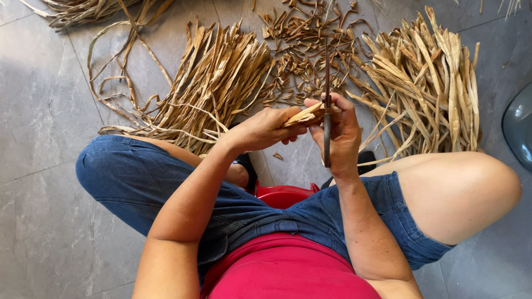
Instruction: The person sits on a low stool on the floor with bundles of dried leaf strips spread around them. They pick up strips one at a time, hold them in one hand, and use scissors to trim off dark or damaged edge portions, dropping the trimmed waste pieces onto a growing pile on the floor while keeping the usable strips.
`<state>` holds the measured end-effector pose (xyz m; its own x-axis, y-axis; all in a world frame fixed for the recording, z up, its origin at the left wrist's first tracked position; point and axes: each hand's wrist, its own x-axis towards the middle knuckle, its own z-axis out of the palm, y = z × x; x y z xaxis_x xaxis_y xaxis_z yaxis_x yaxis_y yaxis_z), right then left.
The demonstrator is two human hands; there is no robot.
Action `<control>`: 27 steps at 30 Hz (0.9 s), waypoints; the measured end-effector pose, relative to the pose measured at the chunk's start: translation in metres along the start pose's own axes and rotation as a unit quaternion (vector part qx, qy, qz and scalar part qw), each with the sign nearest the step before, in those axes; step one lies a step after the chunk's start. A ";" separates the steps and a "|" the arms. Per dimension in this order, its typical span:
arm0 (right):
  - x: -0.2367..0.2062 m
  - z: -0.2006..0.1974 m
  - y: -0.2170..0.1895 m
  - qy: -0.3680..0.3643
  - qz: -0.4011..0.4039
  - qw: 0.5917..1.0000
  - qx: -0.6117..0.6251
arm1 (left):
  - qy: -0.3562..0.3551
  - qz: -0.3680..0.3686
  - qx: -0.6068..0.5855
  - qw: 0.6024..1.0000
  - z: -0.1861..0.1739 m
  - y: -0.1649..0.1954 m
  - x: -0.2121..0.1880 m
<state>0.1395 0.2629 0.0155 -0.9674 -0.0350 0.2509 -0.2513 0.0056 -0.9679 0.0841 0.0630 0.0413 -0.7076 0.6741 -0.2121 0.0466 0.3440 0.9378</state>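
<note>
My left hand [266, 128] pinches the near end of a dried tan leaf strip [303, 115]. My right hand [342, 135] grips a long thin knife [327, 72] upright, its dark handle pointing toward me and its blade pointing away over the leaf piles. The strip's end lies against the knife between the two hands. Both hands hover above the floor between my knees, which are in blue denim shorts.
A pile of long dried leaf strips [216, 83] lies left of the hands, another bundle [426, 88] on the right, and short curled scraps [305, 50] in the middle. A red stool [284, 195] is under me. A grey rounded object [520, 124] sits at the right edge on the grey tile floor.
</note>
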 end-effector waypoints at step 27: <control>0.003 -0.101 -0.033 0.334 -0.073 0.917 0.206 | 0.265 -0.168 0.375 0.872 -0.055 -0.139 -0.013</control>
<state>0.1412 0.3630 0.0499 -0.7632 0.6154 0.1973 -0.4783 -0.3326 -0.8127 0.0483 -0.0293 -0.0714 -0.9875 0.1250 -0.0964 0.0823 0.9287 0.3615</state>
